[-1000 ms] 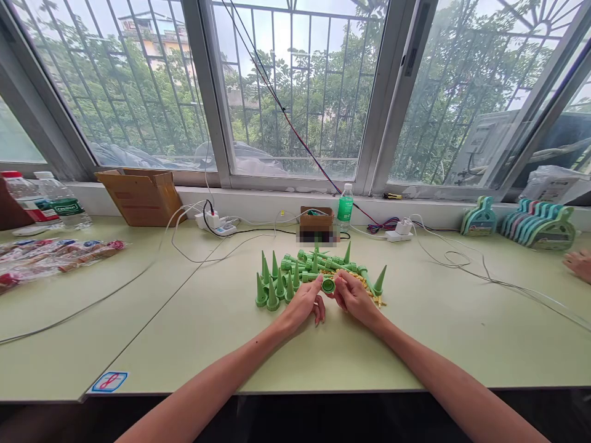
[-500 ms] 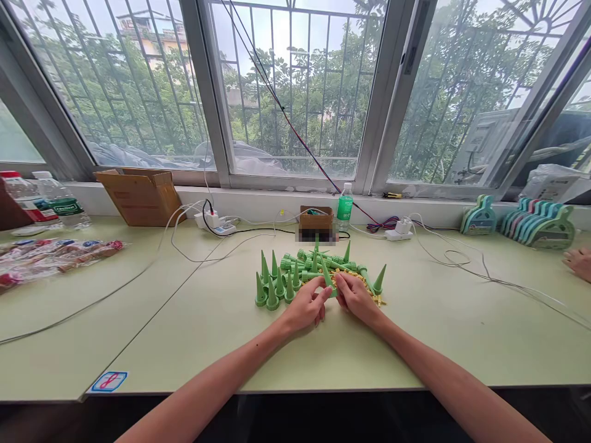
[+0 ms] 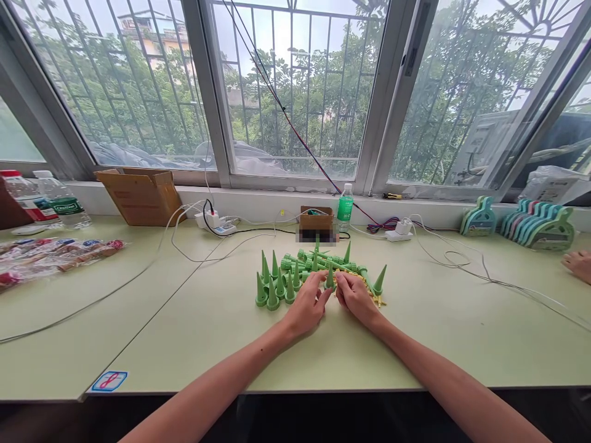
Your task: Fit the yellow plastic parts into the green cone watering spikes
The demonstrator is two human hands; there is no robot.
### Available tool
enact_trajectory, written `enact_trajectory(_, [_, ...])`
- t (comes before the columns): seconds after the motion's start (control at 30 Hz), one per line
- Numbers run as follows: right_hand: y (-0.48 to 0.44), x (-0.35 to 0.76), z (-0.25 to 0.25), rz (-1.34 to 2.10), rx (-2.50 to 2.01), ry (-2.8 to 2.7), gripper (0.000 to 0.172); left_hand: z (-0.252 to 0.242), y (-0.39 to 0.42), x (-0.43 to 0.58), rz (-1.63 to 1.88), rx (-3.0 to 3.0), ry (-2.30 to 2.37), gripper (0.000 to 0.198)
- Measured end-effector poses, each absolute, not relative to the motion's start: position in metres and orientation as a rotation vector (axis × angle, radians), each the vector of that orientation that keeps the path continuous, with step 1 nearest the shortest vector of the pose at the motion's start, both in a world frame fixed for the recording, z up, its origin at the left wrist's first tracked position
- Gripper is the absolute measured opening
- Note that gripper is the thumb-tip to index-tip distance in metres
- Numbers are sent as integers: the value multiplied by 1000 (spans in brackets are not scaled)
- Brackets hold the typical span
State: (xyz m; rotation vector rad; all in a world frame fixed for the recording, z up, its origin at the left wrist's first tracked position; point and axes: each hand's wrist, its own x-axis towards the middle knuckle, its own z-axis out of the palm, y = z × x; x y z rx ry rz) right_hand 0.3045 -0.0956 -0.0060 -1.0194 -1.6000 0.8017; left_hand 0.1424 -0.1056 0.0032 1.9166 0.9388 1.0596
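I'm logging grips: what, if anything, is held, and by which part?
The left hand holds a green spike near its base, tip up; whether the right hand grips anything is unclear.

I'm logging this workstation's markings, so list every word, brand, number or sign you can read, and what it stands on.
"8", probably: red slanted mark on the blue-bordered sticker.
Red-capped bottle, far left: label lettering unreadable.
Green-labelled bottle beside it: white lettering, too blurred to read surely.
Middle bottle: label too small to read.
Stacked plastic pieces, right: print too small.
Green cones: no lettering visible.
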Motion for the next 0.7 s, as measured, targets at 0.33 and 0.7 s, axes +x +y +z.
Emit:
enact_trajectory(0.33, [-97, 306, -7, 815, -953, -1594, 45, 8, -106, 145, 1074, 1648, 901, 42])
enact_trajectory(0.7, [-100, 306, -4, 849, -941, -1698, 44, 2, -101, 142, 1053, 1600, 841, 44])
